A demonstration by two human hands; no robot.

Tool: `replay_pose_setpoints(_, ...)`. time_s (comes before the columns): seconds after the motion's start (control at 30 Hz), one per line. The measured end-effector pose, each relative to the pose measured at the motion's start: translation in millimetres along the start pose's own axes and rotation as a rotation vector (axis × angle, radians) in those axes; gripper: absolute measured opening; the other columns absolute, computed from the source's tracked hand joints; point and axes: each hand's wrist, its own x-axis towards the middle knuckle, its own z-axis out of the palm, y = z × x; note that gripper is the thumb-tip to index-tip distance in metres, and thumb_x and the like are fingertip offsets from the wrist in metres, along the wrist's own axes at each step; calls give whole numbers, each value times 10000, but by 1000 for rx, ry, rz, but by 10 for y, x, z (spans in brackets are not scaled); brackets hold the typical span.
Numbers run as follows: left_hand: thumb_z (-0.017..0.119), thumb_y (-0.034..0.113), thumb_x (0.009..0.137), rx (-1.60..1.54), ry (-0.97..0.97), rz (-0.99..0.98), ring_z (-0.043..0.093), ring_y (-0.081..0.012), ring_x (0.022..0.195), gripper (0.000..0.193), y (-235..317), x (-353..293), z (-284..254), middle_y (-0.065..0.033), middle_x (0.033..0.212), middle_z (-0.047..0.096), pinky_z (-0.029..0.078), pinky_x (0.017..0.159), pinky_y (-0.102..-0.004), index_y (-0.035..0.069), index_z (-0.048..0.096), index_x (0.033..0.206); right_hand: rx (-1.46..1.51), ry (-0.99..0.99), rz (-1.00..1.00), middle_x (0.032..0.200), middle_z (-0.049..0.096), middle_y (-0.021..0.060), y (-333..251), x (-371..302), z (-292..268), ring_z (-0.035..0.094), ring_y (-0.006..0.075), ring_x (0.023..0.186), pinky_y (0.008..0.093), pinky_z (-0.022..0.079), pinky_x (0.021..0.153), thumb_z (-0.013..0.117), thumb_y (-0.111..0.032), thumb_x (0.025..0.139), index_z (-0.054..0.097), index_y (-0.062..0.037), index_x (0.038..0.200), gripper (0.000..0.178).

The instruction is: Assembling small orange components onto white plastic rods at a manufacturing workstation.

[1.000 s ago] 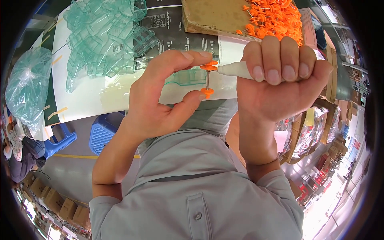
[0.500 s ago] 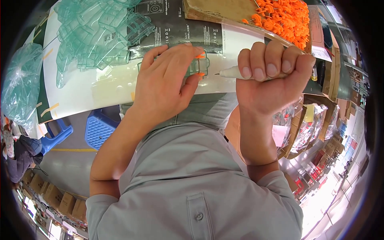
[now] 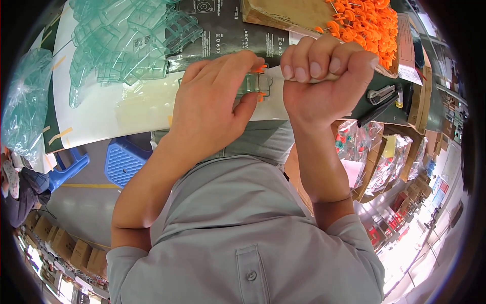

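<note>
My left hand [image 3: 210, 104] pinches a small clear green plastic part [image 3: 250, 83] between thumb and fingers at the table's near side; the palm covers some of it. Two orange pieces stick out of this part, an upper orange piece [image 3: 261, 68] by the fingertips and a lower orange piece [image 3: 261, 96] by the thumb. Closed in a fist, my right hand [image 3: 321, 83] grips a white needle-tipped bottle [image 3: 331, 77], mostly hidden by the fingers. Its tip end points left, close to the part's right end; whether they touch I cannot tell.
Clear green plastic parts [image 3: 131, 43] lie heaped at the left. Orange pieces with pins [image 3: 362, 25] fill a cardboard tray [image 3: 276, 15] at the far right. A utility knife [image 3: 380, 94] and a black pen-like tool [image 3: 377, 111] lie right of my right hand. A blue stool [image 3: 124, 162] stands below.
My right hand has moved left and slightly up with the bottle, bringing its tip to the green part. The knife and black tool have come into sight. My left hand keeps its hold.
</note>
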Motion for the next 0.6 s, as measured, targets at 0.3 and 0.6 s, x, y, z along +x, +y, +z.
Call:
replay_pose_setpoints(0.3, 759, 59, 754, 19, 29, 21, 672, -256, 1005, 453, -14, -13, 14, -50, 1075, 696, 463, 878, -387, 72, 577, 1168, 35, -30, 155, 580, 383, 8, -23, 58, 29, 356, 142, 461, 323, 342, 450, 344, -438, 1080, 350, -154, 700, 475)
replay_pose_setpoints(0.6, 732, 17, 772, -82, -36, 36, 652, -318, 1045, 495, -57, 20, -27, -97, 1131, 692, 507, 887, -409, 36, 566, 1239, -62, -122, 61, 568, 372, 10, 13, 12, 18, 328, 135, 435, 318, 319, 430, 342, -472, 1081, 345, -148, 712, 491)
